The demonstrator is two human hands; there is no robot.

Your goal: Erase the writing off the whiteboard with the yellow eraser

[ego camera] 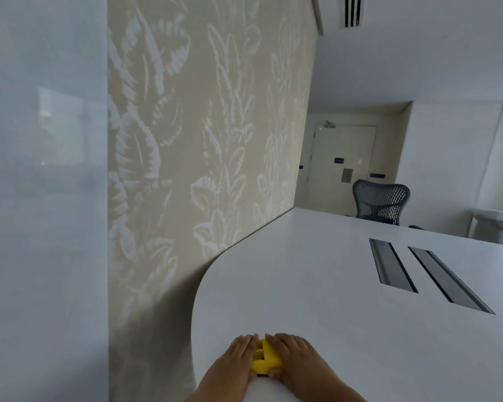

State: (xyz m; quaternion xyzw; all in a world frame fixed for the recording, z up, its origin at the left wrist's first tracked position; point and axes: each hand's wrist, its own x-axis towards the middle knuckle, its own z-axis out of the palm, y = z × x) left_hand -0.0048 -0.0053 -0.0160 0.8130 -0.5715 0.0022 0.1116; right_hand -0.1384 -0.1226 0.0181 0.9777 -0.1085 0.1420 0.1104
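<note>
Yellow eraser (266, 359) sits on the white desk (317, 285) near its rounded front edge, wedged between both hands and touching each. Left hand (237, 359) and right hand (295, 358) lie palm-down, fingers extended flat and close together, pressed against the eraser's sides, not curled around it. Glossy whiteboard (41, 184) fills the left side, well apart from the eraser; no writing legible on it; 2 dark slots (392, 265) in the desk further right.

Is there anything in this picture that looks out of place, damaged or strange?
Nothing is spilled or damaged. One oddity: the whiteboard at left shows no writing, only reflections. The yellow eraser lies on the white table between the left hand and right hand.
</note>
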